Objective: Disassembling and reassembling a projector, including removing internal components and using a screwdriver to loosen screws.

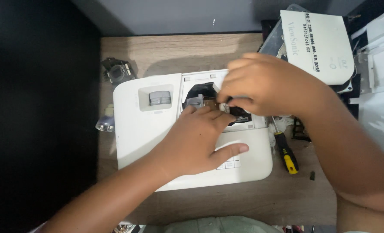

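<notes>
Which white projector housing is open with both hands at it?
The large white projector at centre: its top hatch is open, left hand and right hand at the opening. The other white casing lies untouched top right.

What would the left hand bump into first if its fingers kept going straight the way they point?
Probably the right hand. The left hand points up and to the right, over the dark opening in the white projector, where the right hand's fingers already pinch something small. Depth is hard to judge.
</notes>
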